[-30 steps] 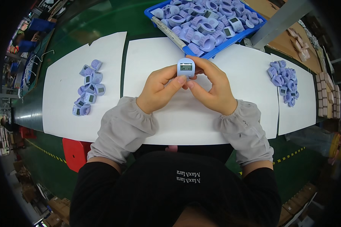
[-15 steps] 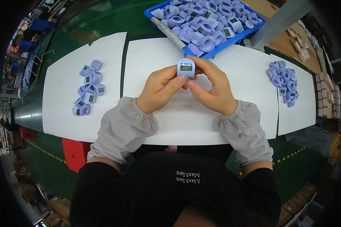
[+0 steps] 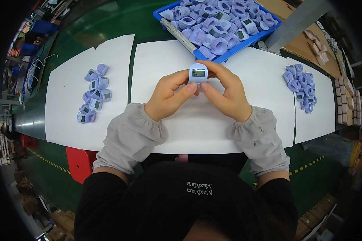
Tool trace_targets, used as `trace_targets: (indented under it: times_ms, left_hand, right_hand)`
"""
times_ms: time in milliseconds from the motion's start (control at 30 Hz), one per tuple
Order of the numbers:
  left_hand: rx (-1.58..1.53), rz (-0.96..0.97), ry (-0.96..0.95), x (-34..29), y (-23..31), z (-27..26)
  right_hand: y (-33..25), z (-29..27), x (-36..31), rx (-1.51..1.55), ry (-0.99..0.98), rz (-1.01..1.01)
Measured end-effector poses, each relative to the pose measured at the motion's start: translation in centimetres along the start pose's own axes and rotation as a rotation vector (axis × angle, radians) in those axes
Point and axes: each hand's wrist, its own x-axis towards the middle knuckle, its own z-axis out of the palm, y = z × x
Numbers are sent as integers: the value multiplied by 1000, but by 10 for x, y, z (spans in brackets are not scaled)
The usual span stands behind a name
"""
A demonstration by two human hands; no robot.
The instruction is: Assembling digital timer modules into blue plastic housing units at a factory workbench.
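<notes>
Between my two hands is a small lavender device with a dark digital display [image 3: 198, 72], its screen facing up toward me. My left hand [image 3: 169, 93] grips it from the left, thumb at its lower edge. On the other side my right hand [image 3: 227, 91] is closed on it too, index finger along the top and thumb on the lower right corner. Both hands hover over the middle white sheet [image 3: 197, 132]. The fingertips behind the device are hidden.
Beyond my hands stands a blue crate [image 3: 225, 59] heaped with similar lavender devices. A loose cluster [image 3: 95, 94] lies on the left sheet, a denser pile [image 3: 303, 85] on the right one. A grey metal post [image 3: 291, 30] rises beside the crate. A red stool [image 3: 80, 164] is at lower left.
My right thumb has shifted up onto the device's lower front. The device has moved very slightly and its display reading looks different. The piles and crate are unchanged.
</notes>
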Motion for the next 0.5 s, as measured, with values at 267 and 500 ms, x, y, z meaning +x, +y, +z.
trace_targets:
  times_ms: [267,500]
  left_hand:
    - [-14,2,-28,-1,-5,-2]
    - [-3,8,-31,-1,-6,-2]
  right_hand:
    - [-1,0,0,32,-1,46]
    - [1,-1,0,48,-4,47]
